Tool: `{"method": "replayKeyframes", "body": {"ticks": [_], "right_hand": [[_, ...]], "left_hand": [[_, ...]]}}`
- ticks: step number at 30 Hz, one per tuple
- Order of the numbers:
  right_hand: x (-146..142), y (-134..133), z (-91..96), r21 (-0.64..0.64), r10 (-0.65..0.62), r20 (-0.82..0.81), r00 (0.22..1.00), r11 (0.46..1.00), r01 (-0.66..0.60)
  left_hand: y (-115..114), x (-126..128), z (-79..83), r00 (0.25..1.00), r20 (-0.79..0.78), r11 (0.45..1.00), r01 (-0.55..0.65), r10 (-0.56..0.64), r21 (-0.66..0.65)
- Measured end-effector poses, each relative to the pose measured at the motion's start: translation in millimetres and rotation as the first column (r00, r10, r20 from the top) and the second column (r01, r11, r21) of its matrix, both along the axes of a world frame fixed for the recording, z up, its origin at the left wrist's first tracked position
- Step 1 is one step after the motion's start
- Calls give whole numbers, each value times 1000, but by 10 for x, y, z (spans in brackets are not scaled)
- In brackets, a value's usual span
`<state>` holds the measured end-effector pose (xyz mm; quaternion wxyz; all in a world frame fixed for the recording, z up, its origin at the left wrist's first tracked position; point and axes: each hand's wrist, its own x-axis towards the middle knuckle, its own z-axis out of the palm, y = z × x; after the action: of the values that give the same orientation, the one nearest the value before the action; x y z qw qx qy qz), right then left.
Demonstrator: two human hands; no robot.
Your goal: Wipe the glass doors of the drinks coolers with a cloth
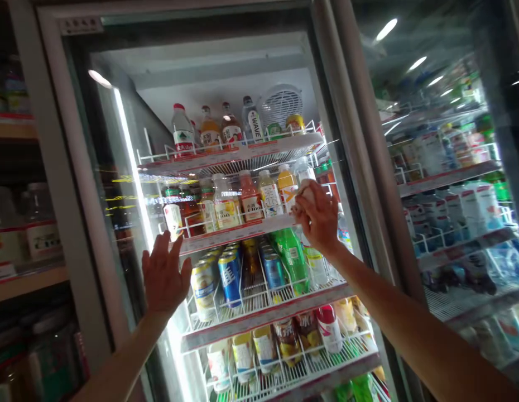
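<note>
My right hand (pixel 316 215) is clamped on a pale bottle (pixel 304 173); I judge a rough tug could topple the orange bottle (pixel 287 190) just left of it. My left hand (pixel 165 273), fingers spread, braces the door (pixel 113 234).

White wire shelves (pixel 268 314) with red front strips; clear bottle (pixel 303 172), green bottle (pixel 292 254), blue-and-white can (pixel 230 279), orange bottle (pixel 287 188), red-capped bottle (pixel 183 133)
</note>
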<state>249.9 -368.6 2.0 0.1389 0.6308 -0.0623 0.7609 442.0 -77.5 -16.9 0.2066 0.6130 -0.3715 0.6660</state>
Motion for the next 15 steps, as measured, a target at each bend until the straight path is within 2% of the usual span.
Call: {"method": "replayKeyframes", "body": {"ticks": [1, 2, 3, 5, 7, 8, 9, 10, 12, 13, 15], "right_hand": [[12, -3, 47, 63, -4, 53, 999, 998, 1], [42, 44, 42, 75, -8, 61, 998, 997, 4], [82, 130, -15, 35, -11, 26, 1000, 999, 10], [168, 357, -227, -183, -29, -136, 990, 983, 4], [219, 517, -421, -429, -86, -306, 948, 901, -57], [224, 534, -459, -493, -106, -349, 931, 866, -86], [216, 503, -441, -505, -101, -352, 931, 857, -98], [199, 433, -367, -463, -70, -318, 945, 882, -90], [163, 245, -100, -253, 22, -159, 987, 966, -62], [155, 169, 49, -141, 56, -61, 997, 988, -64], [180, 133, 259, 7, 85, 73, 994, 996, -86]], "left_hand": [[-2, 2, -3, 1000, -8, 1000, -7, 7, -1], [-3, 3, -5, 1000, -11, 1000, -12, 12, -5], [-4, 4, -7, 1000, -9, 1000, -13, 13, -9], [-4, 3, -7, 1000, -2, 1000, 5, -5, -16], [-3, -4, -2, 1000, -7, 1000, 29, -29, -10], [-2, -9, 0, 999, -11, 999, 33, -34, -8], [-1, -15, 2, 1000, -13, 1000, 28, -28, -6], [-1, -21, 3, 1000, -12, 1000, 15, -15, -5], [-1, -31, 3, 1000, -6, 1000, -17, 17, 0], [-1, -34, 2, 1000, -3, 1000, -27, 27, -1], [0, -38, 0, 1000, -10, 1000, -27, 27, -2]]}}
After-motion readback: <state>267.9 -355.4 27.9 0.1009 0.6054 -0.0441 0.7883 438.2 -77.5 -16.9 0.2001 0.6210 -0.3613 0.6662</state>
